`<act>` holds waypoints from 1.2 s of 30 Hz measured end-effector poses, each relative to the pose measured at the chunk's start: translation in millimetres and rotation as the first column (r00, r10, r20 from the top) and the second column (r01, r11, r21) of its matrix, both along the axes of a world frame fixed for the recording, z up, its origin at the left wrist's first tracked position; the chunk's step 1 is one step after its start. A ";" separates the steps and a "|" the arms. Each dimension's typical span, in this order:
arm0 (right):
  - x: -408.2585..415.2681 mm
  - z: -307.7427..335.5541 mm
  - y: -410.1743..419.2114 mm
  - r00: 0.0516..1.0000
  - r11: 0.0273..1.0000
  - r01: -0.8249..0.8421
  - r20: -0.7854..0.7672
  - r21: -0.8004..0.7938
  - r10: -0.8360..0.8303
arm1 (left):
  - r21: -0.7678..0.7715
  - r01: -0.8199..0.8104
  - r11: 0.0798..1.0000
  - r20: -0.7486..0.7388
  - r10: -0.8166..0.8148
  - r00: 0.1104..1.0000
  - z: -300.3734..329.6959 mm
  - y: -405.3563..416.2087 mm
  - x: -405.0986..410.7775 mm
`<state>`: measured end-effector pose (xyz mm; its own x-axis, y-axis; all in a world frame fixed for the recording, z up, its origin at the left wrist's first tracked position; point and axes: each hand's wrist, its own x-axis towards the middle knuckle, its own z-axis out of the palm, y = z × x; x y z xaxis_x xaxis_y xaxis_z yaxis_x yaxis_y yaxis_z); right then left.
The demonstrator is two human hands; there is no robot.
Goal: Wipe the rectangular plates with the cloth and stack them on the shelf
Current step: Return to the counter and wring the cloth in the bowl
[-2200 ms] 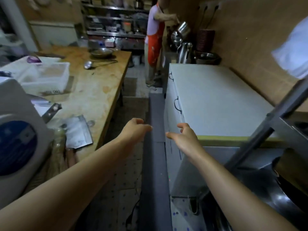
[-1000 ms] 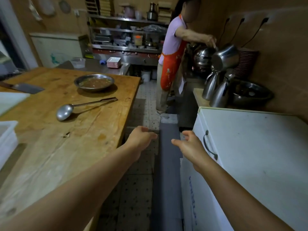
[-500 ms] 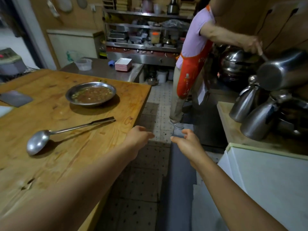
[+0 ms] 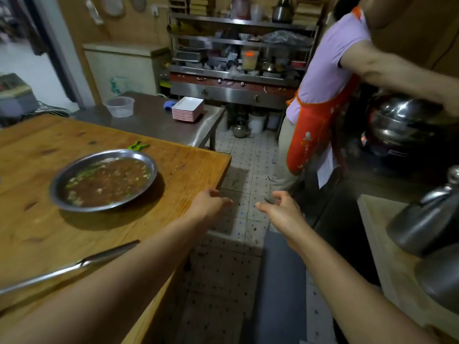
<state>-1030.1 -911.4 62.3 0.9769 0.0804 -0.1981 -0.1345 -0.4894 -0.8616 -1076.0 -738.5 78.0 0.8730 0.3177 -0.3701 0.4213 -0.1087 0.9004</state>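
Hands: two, mid-frame; left hand [image 4: 208, 203] and right hand [image 4: 282, 209] both reach forward with loosely curled fingers, holding nothing.
Wooden table [image 4: 37, 234]: left of frame; one ladle handle [image 4: 74, 265], one round metal dish [image 4: 104, 180] of brown liquid, one green clip [image 4: 137, 146].
Kettles: two steel kettles [image 4: 427, 224] at right edge.
Other person: one, in an orange apron [image 4: 315, 130], upper right.
Steel counter [image 4: 154, 122]: upper centre; one stack of rectangular plates [image 4: 188, 109], one blue cloth [image 4: 169, 105] touching it, one clear tub [image 4: 120, 106].

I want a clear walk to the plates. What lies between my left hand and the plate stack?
In the head view, only the wooden table corner and bare steel counter lie between the left hand and the plate stack.
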 end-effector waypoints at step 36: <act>670.9 -10.1 177.1 0.929 0.941 -0.338 -0.152 0.024 0.338 | -0.157 -0.464 0.872 -0.070 0.458 0.886 -14.0 125.4 612.6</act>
<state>-359.2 -734.3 52.2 0.8504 0.3996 -0.3422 -0.0895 -0.5312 -0.8425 -463.4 -613.1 64.0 0.6303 0.6137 -0.4755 0.4137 0.2528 0.8746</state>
